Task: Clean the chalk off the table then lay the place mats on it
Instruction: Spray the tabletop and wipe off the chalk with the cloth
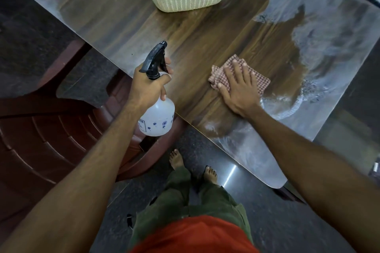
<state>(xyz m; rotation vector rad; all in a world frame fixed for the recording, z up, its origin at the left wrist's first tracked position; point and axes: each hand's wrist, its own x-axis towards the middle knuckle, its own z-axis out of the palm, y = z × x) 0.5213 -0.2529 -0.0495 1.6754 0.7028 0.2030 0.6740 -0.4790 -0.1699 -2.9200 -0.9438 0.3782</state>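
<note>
Here the right hand [239, 90] lies flat on the checked cloth [242, 74] at the table's [115, 20] near middle, the left hand [147, 86] grips the spray bottle [157, 117], and wiping should press firmly rightward into the remaining chalk [329, 37], mats unseen.

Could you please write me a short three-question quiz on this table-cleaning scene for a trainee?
1. True or false: the left hand grips a translucent plastic spray bottle with a black trigger.
2. What lies under the flat right hand? A) checked red-and-white cloth B) sponge C) place mat
3. Which side of the brown wooden table holds the most white chalk smear?

Key: 1 true; 2 A; 3 the person's right.
</note>
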